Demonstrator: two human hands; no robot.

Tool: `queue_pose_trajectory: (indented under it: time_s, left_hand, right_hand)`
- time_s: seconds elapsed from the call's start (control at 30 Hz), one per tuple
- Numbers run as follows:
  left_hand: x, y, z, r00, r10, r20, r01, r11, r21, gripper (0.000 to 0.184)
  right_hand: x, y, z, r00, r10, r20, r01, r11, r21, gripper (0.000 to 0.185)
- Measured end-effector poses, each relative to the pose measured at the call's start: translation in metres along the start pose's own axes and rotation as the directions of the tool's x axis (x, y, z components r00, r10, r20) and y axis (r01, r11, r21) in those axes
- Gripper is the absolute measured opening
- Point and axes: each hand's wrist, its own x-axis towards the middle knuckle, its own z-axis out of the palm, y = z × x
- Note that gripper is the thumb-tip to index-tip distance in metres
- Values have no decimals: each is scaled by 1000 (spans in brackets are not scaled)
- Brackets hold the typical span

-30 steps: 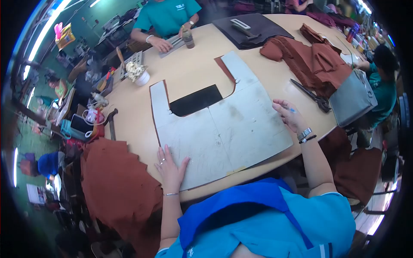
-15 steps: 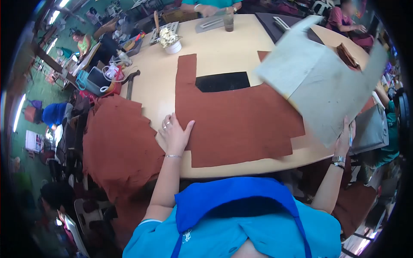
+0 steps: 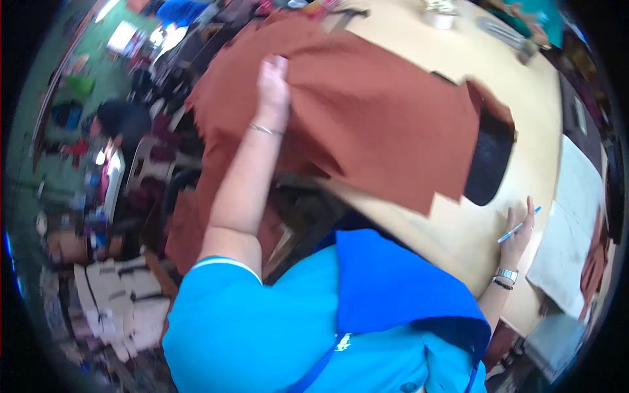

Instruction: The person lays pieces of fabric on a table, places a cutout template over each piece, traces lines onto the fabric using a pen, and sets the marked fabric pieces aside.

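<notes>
A large brown leather piece [image 3: 393, 118] spreads over the left part of the table, with folds running out from my left hand [image 3: 274, 85]. My left hand is closed on its edge, though motion blurs the fingertips. My right hand [image 3: 519, 226] is over the table at the right, its fingers round a light-blue pen [image 3: 506, 236]. Under the right end of the leather, a black piece [image 3: 490, 167] shows partly. The pale grey pattern sheet [image 3: 569, 209] lies on the table to the right of my right hand.
A hammer [image 3: 347, 18] and a white pot [image 3: 440, 19] are at the far side. Across the table are a co-worker's hands [image 3: 534, 23], near a cup [image 3: 526, 52]. More brown leather hangs off the left table edge. A grey box-like item [image 3: 555, 337] is at lower right.
The grey pattern sheet has gone from my raised right hand to the table. My left hand has drawn the brown leather leftward, creasing it. The view has swung left.
</notes>
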Motion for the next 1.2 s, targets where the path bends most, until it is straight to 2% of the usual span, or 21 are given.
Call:
queue_pose_trajectory:
  time_s: [0.03, 0.1, 0.17, 0.23, 0.3, 0.33, 0.4, 0.43, 0.47, 0.5, 0.57, 0.67, 0.7, 0.73, 0.77, 0.83, 0.9, 0.97, 1.1, 1.13, 1.2]
  left_hand:
    - [28, -13, -62, 992, 66, -107, -58, 995, 77, 33]
    - [-4, 48, -135, 966, -26, -258, 56, 992, 111, 40]
    - [-37, 73, -210, 908, -175, -380, 121, 979, -161, 40]
    - [-75, 65, -305, 880, -240, -409, 148, 959, -244, 42]
    - [-130, 59, -356, 753, -211, -623, 164, 977, -134, 44]
    - [-158, 41, -397, 721, -237, -651, 178, 972, -157, 45]
    - [-218, 16, -443, 571, -174, -802, 220, 974, -55, 46]
    - [-249, 8, -468, 555, -243, -795, 283, 954, -94, 46]
    - [-268, 20, -443, 400, -159, -903, 408, 913, 20, 47]
    - [-292, 6, -464, 431, -55, -901, 537, 818, 207, 49]
    - [-314, -11, -489, 347, -40, -937, 907, 270, 324, 52]
    - [-279, -13, -414, 589, 156, -793, 804, -9, 595, 55]
    - [-248, -5, -374, 725, 130, -677, 653, 183, 735, 53]
    - [-220, -30, -362, 834, 383, -398, 386, 113, 916, 47]
    - [-189, 5, -287, 909, 357, -217, 149, 208, 967, 42]
    - [-144, 45, -188, 915, 272, 298, -340, 121, 933, 45]
    - [-124, 58, -121, 725, 184, 664, -683, 59, 728, 46]
    - [-118, 43, -84, 664, 173, 727, -745, 83, 661, 46]
    - [-105, 26, -72, 609, 176, 774, -793, 170, 585, 20]
    - [-106, 36, -64, 614, 250, 749, -789, 234, 569, 9]
    - [-107, 31, -59, 737, 331, 590, -676, 385, 628, 8]
  right_hand:
    - [0, 2, 1, 999, -4, 51, 6, 999, -32, 53]
    - [4, 4, 2, 991, -15, 131, 27, 995, -97, 50]
    - [1, 1, 3, 995, -24, 97, 35, 993, -112, 46]
    - [-2, 6, -3, 992, 0, 122, 7, 999, -50, 47]
    - [-1, 3, -1, 991, 8, 130, -1, 998, -57, 48]
    - [-1, 2, 0, 992, 14, 128, -6, 998, -62, 48]
    - [0, -1, 3, 990, 7, 138, 1, 998, -64, 48]
    - [0, -1, 1, 991, 9, 134, 1, 997, -71, 48]
    - [0, 1, 0, 992, -14, 123, 26, 994, -102, 48]
    - [-1, 4, 2, 993, -35, 112, 50, 989, -136, 48]
    - [-1, 8, 3, 994, -53, 98, 69, 983, -171, 48]
    - [-2, 6, 0, 992, -54, 110, 77, 974, -213, 48]
    - [-2, 3, 0, 994, -26, 108, 47, 979, -198, 48]
    - [-2, 0, 0, 994, 2, 110, 18, 983, -181, 47]
    - [-3, -4, -2, 993, 27, 118, -7, 986, -165, 47]
    - [-3, -11, -5, 991, 44, 130, -21, 986, -168, 46]
    - [-2, -10, -4, 990, 50, 131, -32, 990, -137, 46]
    - [-3, -6, -3, 993, 35, 116, -18, 989, -144, 47]
    - [-5, 0, -2, 997, 15, 81, -4, 990, -138, 51]
    - [-6, 2, 0, 997, 12, 71, -4, 993, -115, 51]
    - [-6, 3, 0, 998, 28, 56, -25, 999, -47, 50]
